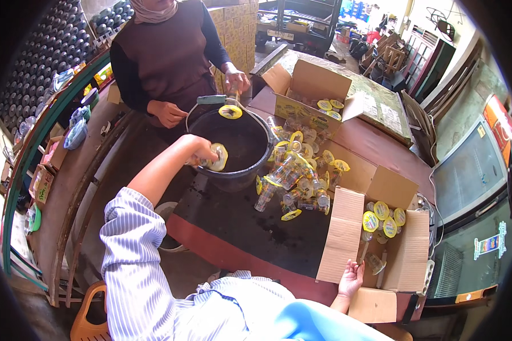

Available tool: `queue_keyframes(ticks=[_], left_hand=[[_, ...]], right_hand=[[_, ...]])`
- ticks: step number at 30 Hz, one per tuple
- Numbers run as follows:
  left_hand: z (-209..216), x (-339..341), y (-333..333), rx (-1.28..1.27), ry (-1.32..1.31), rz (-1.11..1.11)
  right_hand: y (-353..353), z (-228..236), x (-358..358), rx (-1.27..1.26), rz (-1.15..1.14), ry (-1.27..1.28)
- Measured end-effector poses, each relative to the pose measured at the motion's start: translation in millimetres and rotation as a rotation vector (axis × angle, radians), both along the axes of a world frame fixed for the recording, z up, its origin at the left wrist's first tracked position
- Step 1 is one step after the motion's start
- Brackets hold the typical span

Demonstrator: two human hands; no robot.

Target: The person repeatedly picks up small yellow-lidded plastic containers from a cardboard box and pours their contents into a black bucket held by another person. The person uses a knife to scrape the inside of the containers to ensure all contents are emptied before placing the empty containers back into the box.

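My left hand [200, 152] is closed round a clear plastic drink cup [217, 158] with a yellow-rimmed lid, at the near rim of a black bucket [233, 181]. My right hand [351, 278] is palm up at the near left edge of an open cardboard box [340, 233], fingers apart and holding nothing. Close to its fingertips, a cup [375, 263] lies tilted inside that box. Several more lidded cups [382, 219] stand at the box's far end. A heap of sealed cups [296, 170] lies on the table between bucket and box.
Across the bucket stands a co-worker, one hand [236, 80] above a yellow-lidded cup [230, 112], the other hand [168, 113] beside the bucket's handle [211, 99]. A second open carton [307, 113] holds cups at the back. An orange chair [88, 315] is at lower left.
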State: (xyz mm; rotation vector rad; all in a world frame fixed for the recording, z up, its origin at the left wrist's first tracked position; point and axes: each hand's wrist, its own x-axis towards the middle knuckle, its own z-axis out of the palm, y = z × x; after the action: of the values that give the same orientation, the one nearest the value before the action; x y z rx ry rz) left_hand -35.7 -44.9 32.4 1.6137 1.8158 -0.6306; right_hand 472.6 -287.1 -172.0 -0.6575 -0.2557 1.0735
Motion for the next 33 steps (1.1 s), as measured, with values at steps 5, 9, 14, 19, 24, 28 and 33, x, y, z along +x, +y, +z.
queue_keyframes(ticks=[5, 9, 14, 19, 24, 28, 33], left_hand=[[-26, -11, 12, -0.005, 0.026, 0.119], [-6, 7, 1, -0.215, -0.013, 0.227], [-19, -9, 7, -0.024, -0.176, 0.189], [-8, 7, -6, -0.244, -0.146, 0.352], [-5, -1, -4, -0.209, -0.134, 0.262], [-7, -5, 0, -0.151, -0.13, 0.225], [-23, -17, 2, -0.026, -0.263, 0.236]], right_hand=[[3, 4, -4, -0.024, -0.003, -0.032], [2, 6, -5, -0.014, 0.008, -0.023], [3, 2, -4, -0.006, 0.023, -0.016], [3, 3, -1, -0.011, 0.021, -0.021], [4, 1, -1, -0.009, 0.02, -0.018], [3, 3, -4, -0.039, -0.008, -0.035], [4, 5, -3, -0.024, 0.017, -0.029]])
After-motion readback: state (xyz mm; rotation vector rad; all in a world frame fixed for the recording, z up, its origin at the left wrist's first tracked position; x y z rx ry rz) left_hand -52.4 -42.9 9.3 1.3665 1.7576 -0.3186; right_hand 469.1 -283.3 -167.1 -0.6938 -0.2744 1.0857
